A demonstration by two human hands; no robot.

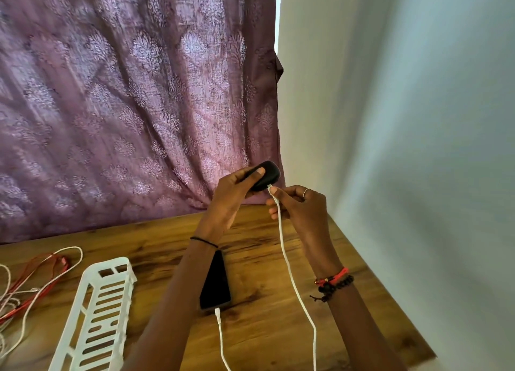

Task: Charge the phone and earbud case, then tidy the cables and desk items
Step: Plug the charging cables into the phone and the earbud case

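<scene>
The case [264,175] is gripped in the curled fingers of the left hand [231,192] above the far side of the desk [278,329], and the plug of a white cable [292,276] is pinched by the right hand [298,206] right at its port. The phone [216,281] is laid flat on the desk, its own lead [221,334] seemingly plugged in. Should the plug be pushed in tilted, the port may be missed or strained, and the case could be twisted loose and dropped.

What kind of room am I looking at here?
Probably a home desk corner: a brown wooden desk stands against a patterned purple curtain and a plain white wall, with a flat black phone plugged into a white charging cable.
</scene>
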